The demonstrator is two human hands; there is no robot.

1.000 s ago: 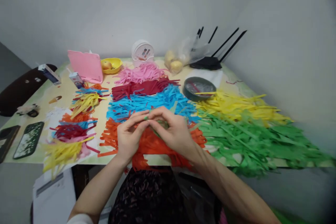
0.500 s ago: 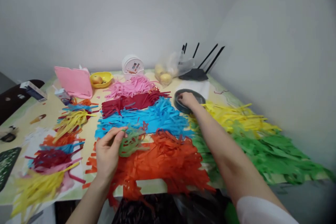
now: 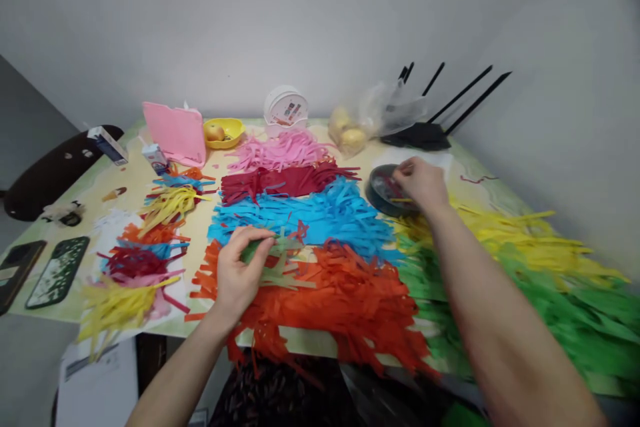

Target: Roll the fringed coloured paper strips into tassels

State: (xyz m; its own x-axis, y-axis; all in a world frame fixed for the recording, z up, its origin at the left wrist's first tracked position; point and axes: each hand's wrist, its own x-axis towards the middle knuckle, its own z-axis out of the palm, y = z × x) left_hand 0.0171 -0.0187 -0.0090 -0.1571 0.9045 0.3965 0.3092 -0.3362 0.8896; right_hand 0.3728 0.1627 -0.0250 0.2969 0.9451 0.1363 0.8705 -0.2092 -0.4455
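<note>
Over the orange fringed paper (image 3: 320,313), my left hand (image 3: 240,270) pinches a light green piece of fringed paper (image 3: 283,277), whose strips hang to the right. My right hand (image 3: 425,183) is at the right rim of a round dark bowl (image 3: 376,195), thumb and fingertips pressed together. Whatever lies between those fingertips is too small to make out. Blue fringed paper (image 3: 300,213) spreads between the two hands. Under and beside my right forearm lie yellow fringed paper (image 3: 530,237) and green fringed paper (image 3: 540,300).
Dark red (image 3: 285,181) and pink fringed paper (image 3: 285,150) lie farther back. To the left, a multicoloured fringed strip (image 3: 150,233) rests near two phones. A pink tablet case (image 3: 175,133), yellow bowl (image 3: 235,133), bag of yellow fruit (image 3: 350,137) and black device with antennas (image 3: 417,137) stand behind.
My right hand has lifted from inside the bowl to its right rim. My left hand still holds the green paper, now bunched closer to the fingers. The view has shifted left.
</note>
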